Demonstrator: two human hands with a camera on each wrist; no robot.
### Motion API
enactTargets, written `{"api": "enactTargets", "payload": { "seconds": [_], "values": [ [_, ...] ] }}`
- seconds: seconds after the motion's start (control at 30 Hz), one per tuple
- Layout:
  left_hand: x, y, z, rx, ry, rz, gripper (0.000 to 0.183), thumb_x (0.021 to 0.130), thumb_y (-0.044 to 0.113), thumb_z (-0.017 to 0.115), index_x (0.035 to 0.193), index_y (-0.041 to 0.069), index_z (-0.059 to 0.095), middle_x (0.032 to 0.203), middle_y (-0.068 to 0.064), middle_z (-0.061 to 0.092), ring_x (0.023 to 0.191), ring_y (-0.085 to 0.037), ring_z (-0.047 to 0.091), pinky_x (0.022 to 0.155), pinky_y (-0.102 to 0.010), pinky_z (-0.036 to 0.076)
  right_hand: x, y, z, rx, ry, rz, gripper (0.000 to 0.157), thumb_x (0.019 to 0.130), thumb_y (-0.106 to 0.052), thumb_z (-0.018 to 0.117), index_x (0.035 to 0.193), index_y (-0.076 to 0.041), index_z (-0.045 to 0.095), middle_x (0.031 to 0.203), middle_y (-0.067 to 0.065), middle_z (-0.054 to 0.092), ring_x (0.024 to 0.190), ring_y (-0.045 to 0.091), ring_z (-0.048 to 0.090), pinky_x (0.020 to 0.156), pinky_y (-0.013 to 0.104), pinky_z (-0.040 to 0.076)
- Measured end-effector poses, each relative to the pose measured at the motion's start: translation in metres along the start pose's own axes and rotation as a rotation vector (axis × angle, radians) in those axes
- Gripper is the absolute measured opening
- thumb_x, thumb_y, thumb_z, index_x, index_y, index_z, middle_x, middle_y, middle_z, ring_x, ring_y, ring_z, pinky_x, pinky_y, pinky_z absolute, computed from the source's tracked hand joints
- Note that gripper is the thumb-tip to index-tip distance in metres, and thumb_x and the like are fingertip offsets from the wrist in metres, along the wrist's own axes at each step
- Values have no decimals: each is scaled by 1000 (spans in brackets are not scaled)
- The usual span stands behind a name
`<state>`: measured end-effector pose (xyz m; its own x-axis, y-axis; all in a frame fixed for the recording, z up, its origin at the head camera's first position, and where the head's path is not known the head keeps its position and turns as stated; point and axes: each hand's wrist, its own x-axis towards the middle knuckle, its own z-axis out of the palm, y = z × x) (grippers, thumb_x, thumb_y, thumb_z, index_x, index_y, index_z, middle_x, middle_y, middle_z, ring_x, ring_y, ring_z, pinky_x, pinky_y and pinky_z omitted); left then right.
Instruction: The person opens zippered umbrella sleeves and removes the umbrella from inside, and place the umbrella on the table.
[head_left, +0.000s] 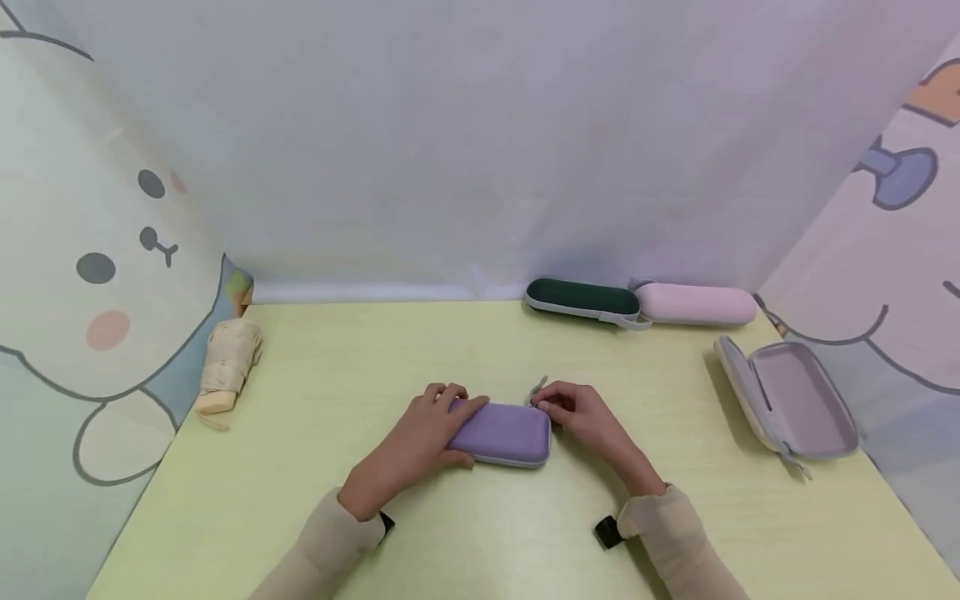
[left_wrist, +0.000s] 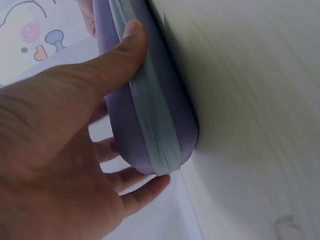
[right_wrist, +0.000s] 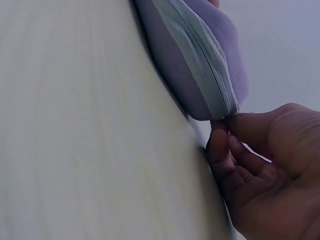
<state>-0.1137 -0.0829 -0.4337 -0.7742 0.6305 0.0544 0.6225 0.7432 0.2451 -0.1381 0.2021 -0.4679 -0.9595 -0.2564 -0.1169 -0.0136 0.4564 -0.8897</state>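
Note:
A purple zippered case lies closed on the table, its grey zipper band running along the side. My left hand grips its left end, with the thumb along the near side at the zipper band and the other fingers around the far side and end. At the far right corner, my right hand pinches the zipper pull between thumb and curled index finger. A grey strap sticks up just beyond those fingertips. In the right wrist view, the pinch sits right at the case's corner, and the fingers hide most of the pull.
A dark green case and a pink case lie end to end at the back. An open case with a lilac-grey inside stands at the right. A cloth-wrapped bundle lies at the left edge of the table.

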Motion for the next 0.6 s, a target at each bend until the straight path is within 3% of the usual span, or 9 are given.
{"api": "enactTargets", "payload": {
  "seconds": [0.2, 0.47, 0.6],
  "values": [
    [1, 7, 0, 60, 17, 104, 77, 85, 48, 73, 151, 44, 33, 143, -1, 48, 130, -29, 45, 105, -53, 39, 0, 2, 1, 33, -2, -28, 14, 96, -21, 64, 106, -14, 71, 102, 8, 68, 74, 12, 56, 61, 23, 48],
    [0, 8, -3, 58, 44, 82, 73, 84, 50, 72, 148, 46, 38, 139, 0, 52, 124, -26, 50, 102, -50, 43, -3, -11, 0, 35, -18, -44, 14, 97, -11, 60, 107, -4, 69, 110, 15, 67, 78, 17, 60, 65, 25, 51],
    [0, 6, -2, 44, 63, 75, 72, 83, 48, 74, 147, 44, 41, 137, -1, 54, 122, -27, 51, 101, -50, 44, -2, 3, -1, 50, -18, -24, 13, 97, -13, 61, 105, -6, 68, 98, 14, 68, 75, 16, 60, 63, 27, 52]
  ]
}}
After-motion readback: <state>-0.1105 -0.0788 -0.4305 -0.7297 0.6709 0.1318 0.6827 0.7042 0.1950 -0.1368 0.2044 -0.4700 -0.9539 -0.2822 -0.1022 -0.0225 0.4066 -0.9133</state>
